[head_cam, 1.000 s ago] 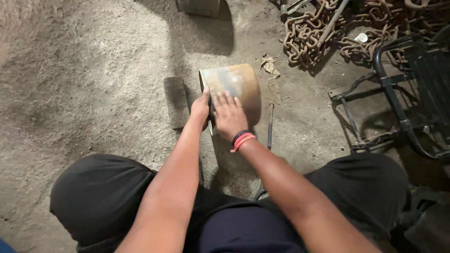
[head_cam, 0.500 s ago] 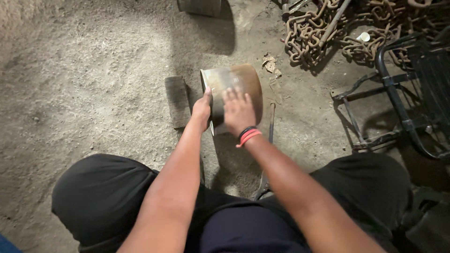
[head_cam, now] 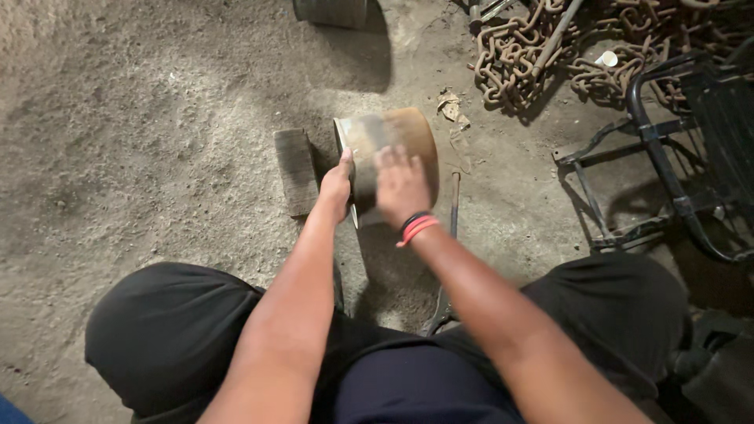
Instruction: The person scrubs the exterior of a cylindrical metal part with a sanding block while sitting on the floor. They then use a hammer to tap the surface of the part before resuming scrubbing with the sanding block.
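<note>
Rusty metal cylinder [head_cam: 393, 149] lying on side on gritty concrete floor [head_cam: 141, 157], between person's knees and chain pile. Left hand [head_cam: 338, 184] at cylinder's left rim, fingers curled on edge, gripping. Right hand [head_cam: 400, 184] flat on top of cylinder wall, fingers spread, blurred; whether anything lies under palm cannot be told. Red and black bands [head_cam: 416, 226] on right wrist. Grey block [head_cam: 296, 169] just left of cylinder. Thin rod [head_cam: 453, 208] on floor just right. Rusty chains [head_cam: 534, 55] well apart, upper right. Black metal frame [head_cam: 667, 157] at right.

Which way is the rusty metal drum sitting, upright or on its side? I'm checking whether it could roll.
On its side: the rusty metal drum shows its curved wall upward, its rim facing left.
</note>
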